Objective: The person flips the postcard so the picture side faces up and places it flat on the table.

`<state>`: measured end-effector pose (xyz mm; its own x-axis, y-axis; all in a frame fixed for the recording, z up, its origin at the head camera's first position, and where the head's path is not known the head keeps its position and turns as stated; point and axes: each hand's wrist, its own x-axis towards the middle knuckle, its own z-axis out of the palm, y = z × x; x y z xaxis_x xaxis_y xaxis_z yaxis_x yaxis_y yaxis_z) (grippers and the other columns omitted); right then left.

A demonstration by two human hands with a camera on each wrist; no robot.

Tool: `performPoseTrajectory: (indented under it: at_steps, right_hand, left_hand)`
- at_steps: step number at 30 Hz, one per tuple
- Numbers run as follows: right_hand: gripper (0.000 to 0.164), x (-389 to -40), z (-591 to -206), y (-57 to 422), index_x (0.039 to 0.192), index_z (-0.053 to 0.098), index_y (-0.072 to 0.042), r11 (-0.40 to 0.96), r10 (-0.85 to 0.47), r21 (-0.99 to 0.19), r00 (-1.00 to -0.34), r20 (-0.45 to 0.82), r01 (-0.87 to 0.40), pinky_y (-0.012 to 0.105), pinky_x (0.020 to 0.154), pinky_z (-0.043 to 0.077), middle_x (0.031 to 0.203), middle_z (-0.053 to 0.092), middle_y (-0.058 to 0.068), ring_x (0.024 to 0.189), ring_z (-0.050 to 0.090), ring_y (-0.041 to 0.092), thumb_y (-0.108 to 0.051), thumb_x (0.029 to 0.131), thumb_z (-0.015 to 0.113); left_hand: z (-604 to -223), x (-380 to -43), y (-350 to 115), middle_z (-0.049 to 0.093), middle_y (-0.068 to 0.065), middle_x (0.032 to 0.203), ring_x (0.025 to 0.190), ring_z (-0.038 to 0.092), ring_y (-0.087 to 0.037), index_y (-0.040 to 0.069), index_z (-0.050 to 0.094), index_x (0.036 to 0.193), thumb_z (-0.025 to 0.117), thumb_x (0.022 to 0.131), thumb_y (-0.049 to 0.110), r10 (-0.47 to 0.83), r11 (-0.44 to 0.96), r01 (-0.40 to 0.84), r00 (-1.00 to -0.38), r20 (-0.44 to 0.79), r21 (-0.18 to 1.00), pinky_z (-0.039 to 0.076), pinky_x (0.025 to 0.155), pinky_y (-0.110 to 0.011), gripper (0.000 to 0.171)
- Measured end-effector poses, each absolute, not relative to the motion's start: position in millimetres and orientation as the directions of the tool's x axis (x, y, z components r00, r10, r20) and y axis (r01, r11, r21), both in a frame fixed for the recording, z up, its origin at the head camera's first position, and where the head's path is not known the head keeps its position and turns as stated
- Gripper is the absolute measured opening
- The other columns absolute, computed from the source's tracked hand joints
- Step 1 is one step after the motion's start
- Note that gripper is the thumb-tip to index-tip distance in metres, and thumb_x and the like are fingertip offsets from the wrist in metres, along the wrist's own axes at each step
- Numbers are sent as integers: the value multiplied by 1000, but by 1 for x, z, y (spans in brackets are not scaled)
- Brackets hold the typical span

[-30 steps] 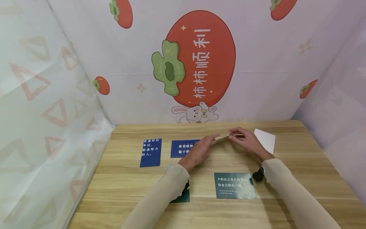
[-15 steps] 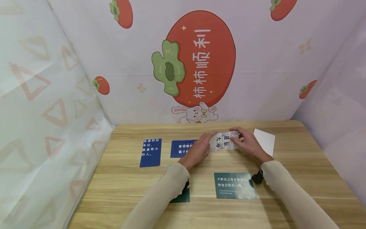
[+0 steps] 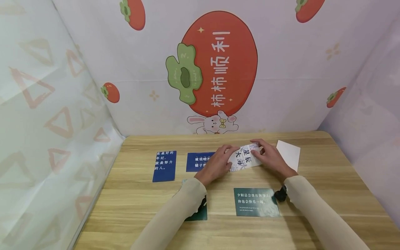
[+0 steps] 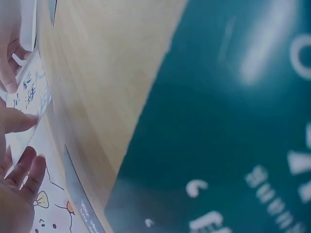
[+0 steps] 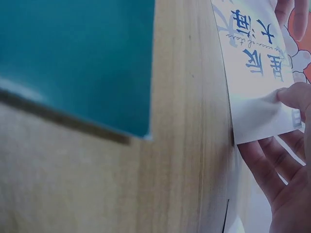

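A white postcard [image 3: 245, 160] printed with dark Chinese characters is held between both hands near the back of the table, tilted with its printed face up. My left hand [image 3: 216, 166] pinches its left end; in the left wrist view the thumb [image 4: 19, 120] lies on the printed face and the fingers sit behind. At the right end, my right hand [image 3: 272, 159] pinches it too, with the thumb [image 5: 294, 97] on top and the other fingers under the card. Part of the left end is hidden by the left hand.
Two blue cards [image 3: 164, 166] lie at the left, one partly behind the left hand. A green card [image 3: 257, 202] lies in front, another green card [image 3: 199, 213] under the left forearm. Behind the right hand is a blank white card [image 3: 290, 154]. A printed cloth [image 3: 281, 69] backs the table.
The postcard has turned from nearly edge-on to showing its printed face, and has since tilted, its left end coming lower. Both hands have stayed on it with small shifts.
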<state>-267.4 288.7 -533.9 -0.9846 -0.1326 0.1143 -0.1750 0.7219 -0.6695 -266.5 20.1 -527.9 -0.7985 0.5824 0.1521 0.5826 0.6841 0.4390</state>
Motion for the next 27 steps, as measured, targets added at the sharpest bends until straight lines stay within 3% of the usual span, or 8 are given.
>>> performPoseTrajectory:
  at_steps: [13,20,27]
  right_hand:
    - [62,-266,-532,284,162,46,-13,769,-48,-634,-996,70,-81,41,85,53,133,73,24,100,70,32,-39,109,67]
    - [61,-264,-535,288,150,50,-9,754,-87,-654,-996,2,-68,44,89,52,129,71,23,106,67,33,-46,106,69]
    - [70,-267,-535,288,159,52,-10,768,-149,-631,-989,-12,-108,61,104,50,138,65,22,121,61,38,-47,103,72]
  left_hand:
    - [-527,-260,20,50,-1,159,142,49,-19,38,49,164,73,106,35,560,773,554,-825,79,308,47,122,-35,63]
    - [-526,-254,23,56,-2,146,126,54,-18,34,52,163,69,107,47,530,825,532,-845,67,191,51,110,-34,59]
    - [-525,-250,25,60,0,140,121,54,-18,33,54,162,63,107,58,531,841,531,-847,25,105,51,102,-35,62]
